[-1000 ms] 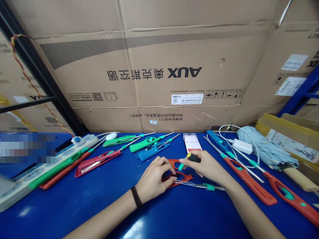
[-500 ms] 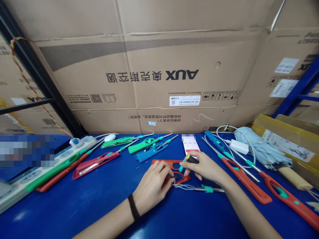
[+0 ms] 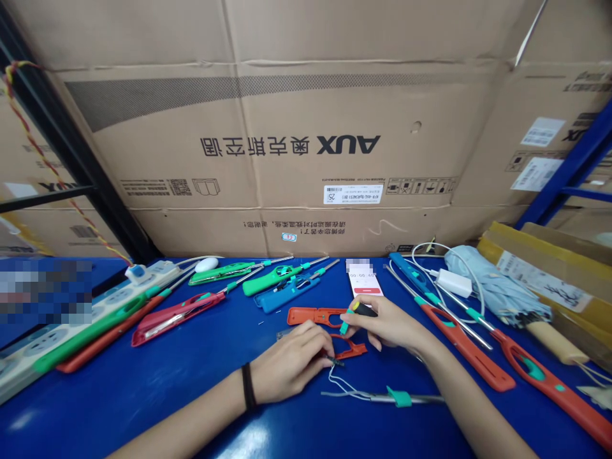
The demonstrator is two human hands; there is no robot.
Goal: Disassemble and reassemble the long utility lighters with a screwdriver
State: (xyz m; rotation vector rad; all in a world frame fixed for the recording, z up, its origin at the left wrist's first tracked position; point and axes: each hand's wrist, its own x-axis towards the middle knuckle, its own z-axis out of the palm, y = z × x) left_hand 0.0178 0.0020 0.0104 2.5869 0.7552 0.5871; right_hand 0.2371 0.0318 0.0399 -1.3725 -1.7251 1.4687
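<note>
My left hand [image 3: 297,362] is closed, pinching a small dark part [image 3: 336,361] with white wires [image 3: 345,385] running from it. These wires lead to a metal lighter tube [image 3: 423,400] with a teal collar [image 3: 399,397], lying on the blue table. In my closed right hand [image 3: 389,326] is a screwdriver with a black and yellow handle [image 3: 365,310], and a small teal piece [image 3: 345,322] shows at the fingertips. An opened orange lighter shell half [image 3: 306,315] lies behind my hands. The other orange half [image 3: 352,350] is between them, partly hidden by my left fingers.
A phone [image 3: 364,280] with a running timer lies behind my right hand. Red, green and blue lighters [image 3: 287,296] are at the left, more orange lighters [image 3: 471,347] at the right. A power strip [image 3: 52,338], a folded umbrella [image 3: 492,287] and a charger [image 3: 453,283] lie around the edges.
The dark part has come out from the orange shell half toward me in my left fingers. The wired tube has shifted nearer to me. My right hand still holds the screwdriver and teal piece.
</note>
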